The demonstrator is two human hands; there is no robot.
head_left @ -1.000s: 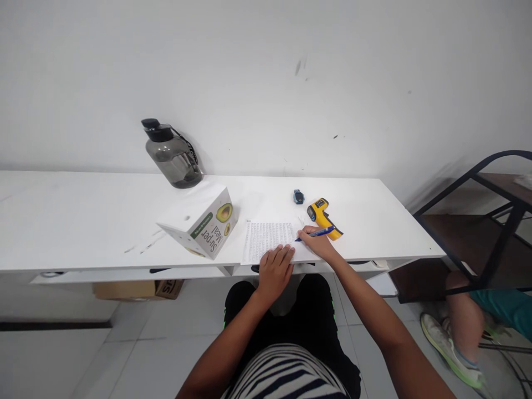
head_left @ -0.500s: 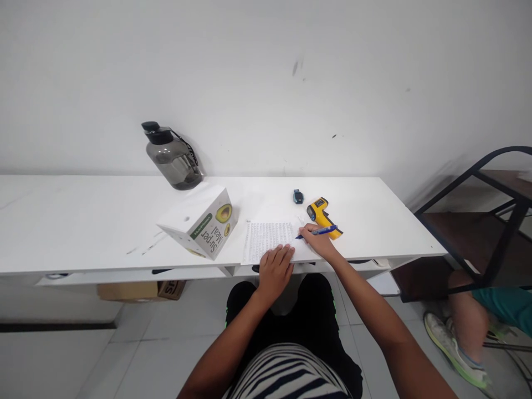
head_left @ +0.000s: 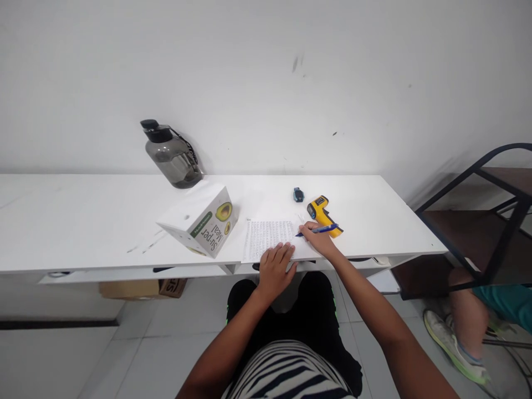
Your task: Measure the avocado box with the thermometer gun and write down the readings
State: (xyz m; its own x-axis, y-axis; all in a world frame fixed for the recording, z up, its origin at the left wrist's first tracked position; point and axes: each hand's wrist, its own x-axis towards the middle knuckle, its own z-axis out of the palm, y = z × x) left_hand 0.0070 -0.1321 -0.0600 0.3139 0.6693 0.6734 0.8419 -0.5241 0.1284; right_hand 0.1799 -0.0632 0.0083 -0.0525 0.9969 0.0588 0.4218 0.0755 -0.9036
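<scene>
A sheet of paper (head_left: 261, 239) covered in rows of handwriting lies at the front edge of the white desk. Flat on its lower edge rests my left hand (head_left: 276, 269), fingers stretched out. My right hand (head_left: 316, 239) grips a blue pen (head_left: 326, 228), its tip at the right side of the writing. Just beyond that hand is a yellow infrared thermometer (head_left: 322, 212), partly covered by the hand and pen. A small dark watch-like device (head_left: 298, 194) lies farther back.
Left of the paper stands a white box (head_left: 208, 224) with avocado pictures. Behind it, a grey water bottle (head_left: 172, 158) is near the wall. A black-framed shelf (head_left: 477, 221) and a seated person's leg (head_left: 469, 316) are at the right. A cardboard box (head_left: 133, 289) sits under the desk (head_left: 83, 227).
My left thumb has spread away from the other fingers. My right hand and the pen stay almost in the same place at the paper.
</scene>
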